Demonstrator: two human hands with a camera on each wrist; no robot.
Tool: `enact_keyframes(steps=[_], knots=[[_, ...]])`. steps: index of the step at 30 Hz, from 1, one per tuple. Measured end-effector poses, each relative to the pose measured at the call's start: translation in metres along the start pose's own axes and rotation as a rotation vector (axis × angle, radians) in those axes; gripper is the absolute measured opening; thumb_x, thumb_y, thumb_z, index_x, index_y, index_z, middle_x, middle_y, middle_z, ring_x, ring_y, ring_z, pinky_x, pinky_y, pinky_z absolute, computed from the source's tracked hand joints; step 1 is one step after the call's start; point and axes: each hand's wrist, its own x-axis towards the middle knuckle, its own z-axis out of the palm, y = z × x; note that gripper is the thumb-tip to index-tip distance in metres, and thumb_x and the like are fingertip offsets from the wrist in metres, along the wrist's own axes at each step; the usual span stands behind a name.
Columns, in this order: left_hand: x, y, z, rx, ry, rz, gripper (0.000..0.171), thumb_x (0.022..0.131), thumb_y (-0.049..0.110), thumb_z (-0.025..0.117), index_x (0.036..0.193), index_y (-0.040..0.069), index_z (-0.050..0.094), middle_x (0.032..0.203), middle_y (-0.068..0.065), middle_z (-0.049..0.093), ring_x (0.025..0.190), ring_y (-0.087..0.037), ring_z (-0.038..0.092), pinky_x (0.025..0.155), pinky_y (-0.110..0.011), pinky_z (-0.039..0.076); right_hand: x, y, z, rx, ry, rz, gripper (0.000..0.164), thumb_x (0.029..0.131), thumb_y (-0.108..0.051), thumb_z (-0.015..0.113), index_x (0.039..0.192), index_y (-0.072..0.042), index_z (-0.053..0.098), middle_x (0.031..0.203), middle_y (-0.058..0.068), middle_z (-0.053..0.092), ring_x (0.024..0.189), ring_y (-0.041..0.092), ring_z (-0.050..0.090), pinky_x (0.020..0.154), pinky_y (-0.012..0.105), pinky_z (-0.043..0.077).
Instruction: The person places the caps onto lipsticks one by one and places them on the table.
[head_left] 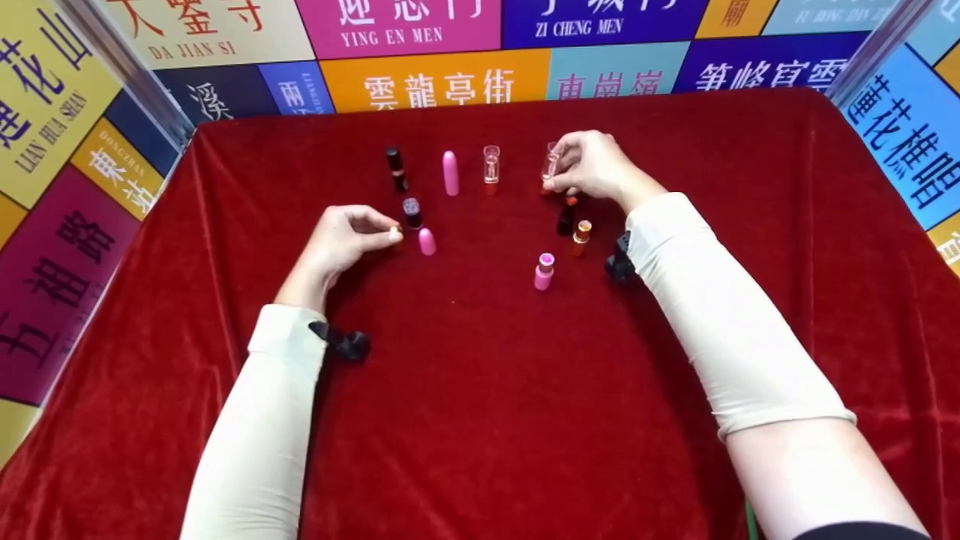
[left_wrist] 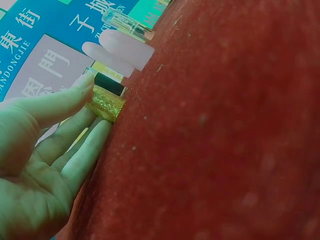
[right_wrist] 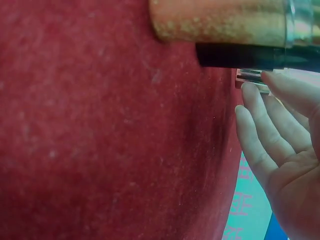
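Observation:
My left hand (head_left: pixel 335 238) pinches a glittery gold lipstick cap (left_wrist: pixel 106 104) between thumb and fingertips, low at the cloth. Right beside it stand a black cap with a sparkly top (head_left: pixel 412 213) and a short pink cap (head_left: pixel 427 241). Farther back on the right, my right hand (head_left: pixel 596 166) holds a clear lipstick tube (head_left: pixel 551 159) upright by its sides, its lower end near the cloth. Near that hand are a black lipstick with a red tip (head_left: pixel 567 216), an uncapped gold-orange lipstick (head_left: pixel 581 236) and an uncapped pink lipstick (head_left: pixel 544 271).
A black lipstick (head_left: pixel 397 169), a tall pink bullet-shaped tube (head_left: pixel 451 173) and another clear tube (head_left: pixel 491 166) stand in the back row. Red velvet cloth (head_left: pixel 480 375) covers the table. Panels with large printed characters (head_left: pixel 442 86) enclose the back and sides.

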Motion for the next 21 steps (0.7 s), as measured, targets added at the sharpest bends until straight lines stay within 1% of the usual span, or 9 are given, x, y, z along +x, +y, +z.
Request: enact_keyframes(steps=[4,6,10,15,21], knots=[[0.0,-0.0004,-0.0001,0.011,0.002,0.003,0.027,0.086,-0.001,0.088,0.108,-0.012,0.077,0.095,-0.007,0.081,0.084,-0.006,0.075,0.081,-0.021,0.06,0.0014,0.0006,0.0016,-0.009,-0.011,-0.019,0.024,0.088,-0.003,0.087,0.099,-0.002,0.066,0.08,-0.006,0.073,0.061,0.007,0.07,0.058,0.02,0.059],[0.0001,-0.0005,0.0,0.017,0.002,-0.002,0.027,0.086,0.0,0.088,0.108,-0.012,0.078,0.095,-0.007,0.081,0.084,-0.006,0.075,0.081,-0.021,0.06,0.0016,0.0013,0.0028,0.007,-0.011,-0.018,0.023,0.088,-0.004,0.087,0.099,-0.001,0.066,0.079,-0.006,0.072,0.061,0.007,0.07,0.057,0.019,0.058],[0.0001,-0.0002,0.0005,0.026,0.003,-0.01,0.027,0.086,0.001,0.088,0.108,-0.01,0.078,0.096,-0.007,0.081,0.084,-0.007,0.075,0.081,-0.021,0.059,0.0014,0.0025,0.0036,0.045,-0.02,-0.01,0.023,0.089,-0.004,0.086,0.1,0.001,0.066,0.081,-0.002,0.073,0.062,0.007,0.071,0.055,0.019,0.058],[-0.0008,0.0006,-0.0005,0.038,0.005,-0.018,0.027,0.087,0.003,0.088,0.108,-0.01,0.078,0.096,-0.009,0.081,0.084,-0.007,0.074,0.08,-0.021,0.059,0.0018,0.0045,0.004,0.019,-0.018,-0.021,0.023,0.09,-0.008,0.087,0.101,0.001,0.068,0.086,0.001,0.074,0.065,0.006,0.071,0.056,0.02,0.058],[-0.0006,0.0002,-0.0007,0.039,0.003,-0.018,0.027,0.087,0.003,0.088,0.109,-0.009,0.079,0.095,-0.006,0.081,0.085,-0.007,0.074,0.081,-0.022,0.059,0.0018,0.006,0.0046,-0.023,-0.011,-0.042,0.026,0.09,-0.011,0.087,0.106,-0.001,0.07,0.091,0.0,0.074,0.074,0.002,0.066,0.058,0.016,0.055]])
